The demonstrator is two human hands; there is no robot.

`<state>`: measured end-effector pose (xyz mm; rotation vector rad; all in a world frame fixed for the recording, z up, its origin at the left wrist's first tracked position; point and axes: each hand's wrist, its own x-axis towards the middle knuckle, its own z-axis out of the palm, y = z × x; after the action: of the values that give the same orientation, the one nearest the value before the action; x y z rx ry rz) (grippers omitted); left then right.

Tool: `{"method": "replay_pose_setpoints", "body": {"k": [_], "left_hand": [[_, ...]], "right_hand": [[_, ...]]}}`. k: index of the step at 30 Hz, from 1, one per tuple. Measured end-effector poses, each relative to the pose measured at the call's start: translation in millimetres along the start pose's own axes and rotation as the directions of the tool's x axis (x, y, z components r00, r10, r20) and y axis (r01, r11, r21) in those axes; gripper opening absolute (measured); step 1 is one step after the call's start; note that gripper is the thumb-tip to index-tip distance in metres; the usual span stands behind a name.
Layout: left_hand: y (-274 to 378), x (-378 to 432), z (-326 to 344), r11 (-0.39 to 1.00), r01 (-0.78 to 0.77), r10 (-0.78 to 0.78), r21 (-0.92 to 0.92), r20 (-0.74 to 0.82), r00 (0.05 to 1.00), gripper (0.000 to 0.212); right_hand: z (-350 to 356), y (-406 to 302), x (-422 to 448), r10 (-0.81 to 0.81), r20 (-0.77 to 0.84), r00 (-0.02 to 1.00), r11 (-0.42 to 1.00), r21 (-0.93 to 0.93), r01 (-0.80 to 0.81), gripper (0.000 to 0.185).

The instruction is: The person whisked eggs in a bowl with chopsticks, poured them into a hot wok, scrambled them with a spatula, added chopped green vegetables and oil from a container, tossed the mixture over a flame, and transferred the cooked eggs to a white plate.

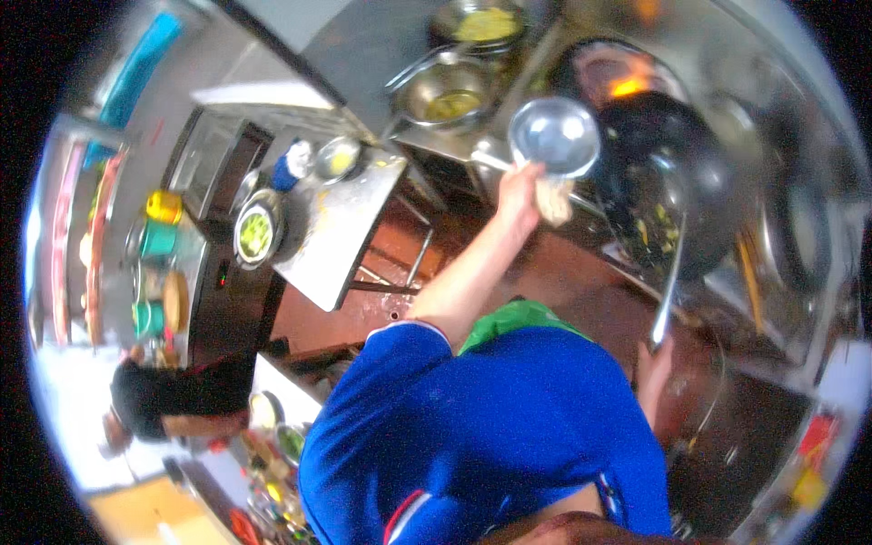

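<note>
My left hand reaches forward and grips the near rim of a round metal bowl. A beige cloth hangs at the fingers of that hand. In my right hand, lower and to the right, is the metal handle of a long cooking utensil. Its far end goes down into a black wok, where its head is blurred. Pieces of green and yellow food lie in the wok. Just beyond the wok's far rim, an orange flame burns at a stove opening.
Two metal bowls, one with yellow food and one with yellowish contents, stand on the counter ahead. At left, a white-topped table carries a pot of greens. A person in dark clothes bends over farther left.
</note>
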<state>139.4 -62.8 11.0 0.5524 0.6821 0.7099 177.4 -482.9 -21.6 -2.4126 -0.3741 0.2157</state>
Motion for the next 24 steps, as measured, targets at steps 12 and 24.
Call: {"method": "replay_pose_setpoints", "body": {"k": [12, 24], "left_hand": [[166.0, -13.4, -293.7, 0.884, -0.172, 0.007, -0.434, -0.355, 0.935, 0.038], [92.7, -33.2, -210.8, 0.945, 0.301, -0.301, -0.127, 0.025, 0.953, 0.024]], "right_hand": [[-9.7, 29.0, 43.0, -0.084, 0.059, 0.995, 0.986, -0.143, 0.091, 0.047], [-21.0, -9.4, 30.0, -0.014, 0.084, 0.996, 1.000, 0.000, 0.014, 0.046]]}}
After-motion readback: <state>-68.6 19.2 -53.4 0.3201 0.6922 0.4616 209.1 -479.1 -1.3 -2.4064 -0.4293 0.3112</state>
